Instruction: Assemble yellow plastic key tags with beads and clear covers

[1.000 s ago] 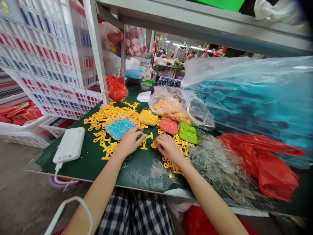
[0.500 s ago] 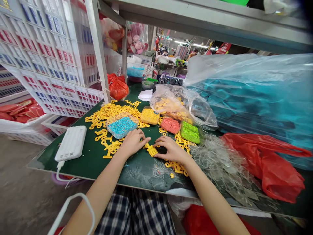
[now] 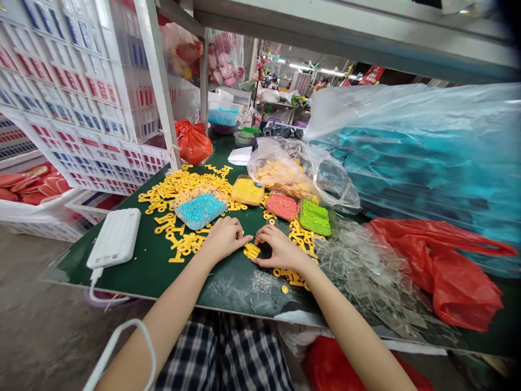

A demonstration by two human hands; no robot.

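A small yellow plastic piece with finger-like prongs (image 3: 252, 251) is held low over the table between my two hands. My right hand (image 3: 280, 247) pinches its right side between thumb and fingers. My left hand (image 3: 224, 239) is closed, fingers curled, its thumb reaching the piece's upper left edge. Just beyond stand shallow clear tubs of small beads: blue beads (image 3: 201, 209), yellow beads (image 3: 248, 191), red beads (image 3: 281, 206) and green beads (image 3: 315, 217). Loose yellow ring-ended pieces (image 3: 179, 184) lie heaped behind the blue tub, with more near my right wrist.
A white power bank (image 3: 114, 238) with a cable lies at the left. Clear plastic scraps (image 3: 362, 266) and a red bag (image 3: 439, 266) cover the right side. Behind are a clear bag of yellow pieces (image 3: 280, 165) and a large teal-filled bag (image 3: 423, 174). White crates (image 3: 81, 81) rise at left.
The yellow piece has turned between my fingers, and its prongs point differently. My hands have drawn slightly closer together. The whole view has shifted a little.
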